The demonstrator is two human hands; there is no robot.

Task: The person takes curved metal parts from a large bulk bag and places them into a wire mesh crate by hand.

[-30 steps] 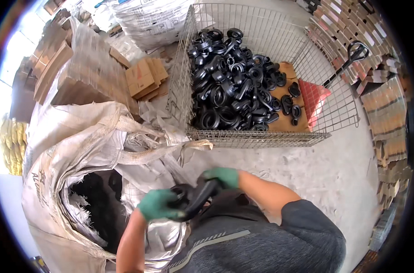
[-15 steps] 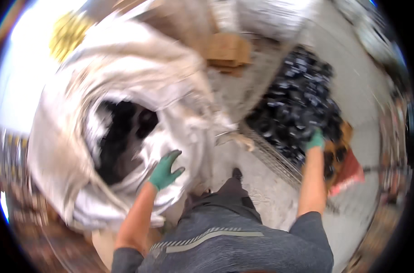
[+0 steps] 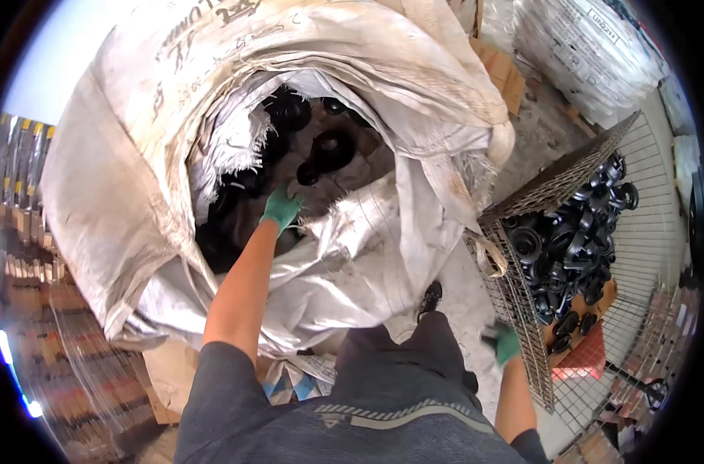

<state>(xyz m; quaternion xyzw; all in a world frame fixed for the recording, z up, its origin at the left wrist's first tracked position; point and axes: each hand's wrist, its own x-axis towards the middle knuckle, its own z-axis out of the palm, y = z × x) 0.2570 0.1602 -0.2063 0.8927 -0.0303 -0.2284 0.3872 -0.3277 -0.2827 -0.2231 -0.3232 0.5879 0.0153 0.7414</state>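
1. Bold dark lettering across the far side of the big white sack (image 3: 124, 201), tilted and partly cut off by the view's rim; more dark print, with a boxed label, on the wrapped white bag (image 3: 580, 66) at the far right.
2. Frayed, ragged edge along the left of the sack's round mouth; loose white cloth folded over its near lip. Wide opening, with the left hand (image 3: 282, 207) inside.
3. Strip of grey floor (image 3: 469, 298) between sack and wire cage (image 3: 522, 329), with a dark shoe (image 3: 429, 298) on it (rather narrow there); mesh wall along the cage's left edge.
4. Left arm reaching far and nearly straight into the mouth, green-gloved. Cannot tell finger closure or any grip.
5. Right forearm pointing far, right hand (image 3: 507, 343) in a matching glove, just left of the mesh. Blurred; cannot tell fingers apart or together.
6. Inside the sack, just beyond the left hand and slightly right, a ring-shaped black part (image 3: 341, 157); at right, in the cage, piled black parts (image 3: 577, 236), a few nearer on brown cardboard (image 3: 608, 298), beside something red (image 3: 585, 359).
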